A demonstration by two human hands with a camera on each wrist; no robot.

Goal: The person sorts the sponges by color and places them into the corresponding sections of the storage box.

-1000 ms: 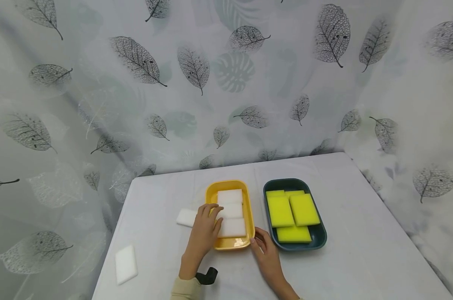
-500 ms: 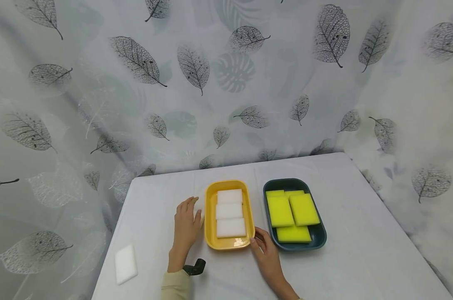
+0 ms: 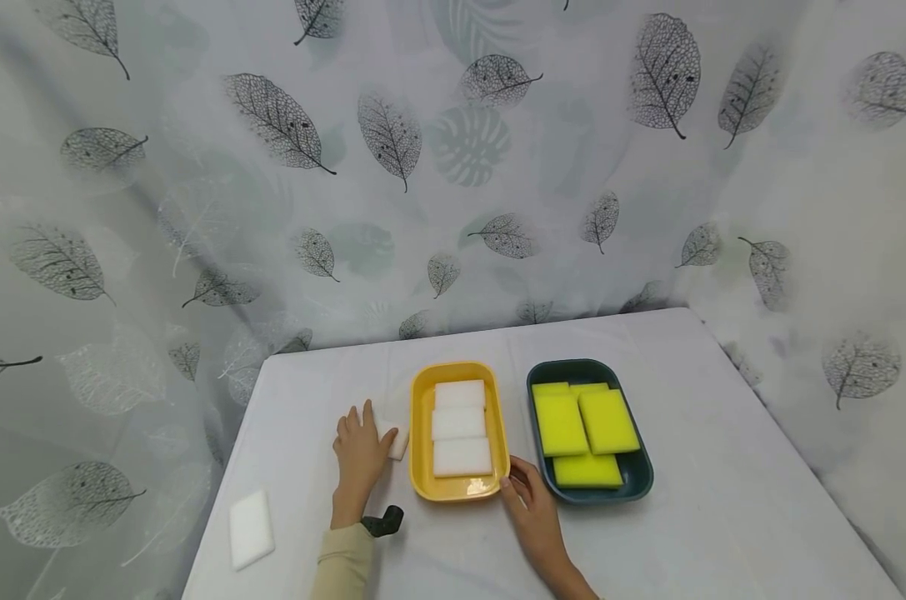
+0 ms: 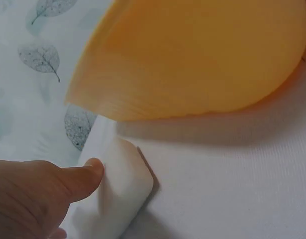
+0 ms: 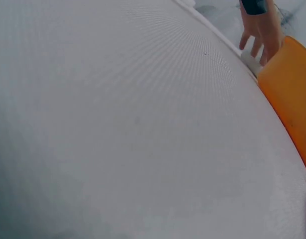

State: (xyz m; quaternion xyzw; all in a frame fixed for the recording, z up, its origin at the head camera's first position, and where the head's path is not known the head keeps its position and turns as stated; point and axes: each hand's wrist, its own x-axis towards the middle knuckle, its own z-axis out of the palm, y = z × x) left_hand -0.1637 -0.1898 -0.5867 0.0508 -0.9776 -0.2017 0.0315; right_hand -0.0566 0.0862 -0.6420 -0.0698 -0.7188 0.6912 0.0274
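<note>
My left hand [image 3: 362,450] lies over a white sponge [image 3: 397,442], left of the yellow tray, with its fingers spread. In the left wrist view the thumb [image 4: 85,179] touches the side of this sponge [image 4: 125,184]; the other fingers are mostly hidden. The right wrist view shows the left hand [image 5: 261,32] from the side, fingers reaching down by the sponge. My right hand [image 3: 533,512] holds the yellow tray [image 3: 460,492] at its near right corner, thumb at the rim and fingers curled outside. Three white sponges [image 3: 460,423] lie in a column inside that tray.
A dark green tray [image 3: 636,483] with several yellow sponges [image 3: 561,423] stands right of the yellow tray. Another white sponge [image 3: 251,529] lies near the table's left edge. The white-covered table [image 3: 723,467] meets a leaf-patterned curtain [image 3: 437,208] at the back.
The left hand has moved left, from above the yellow tray's sponges to the white sponge on the table beside it. The right hand has stayed at the tray corner.
</note>
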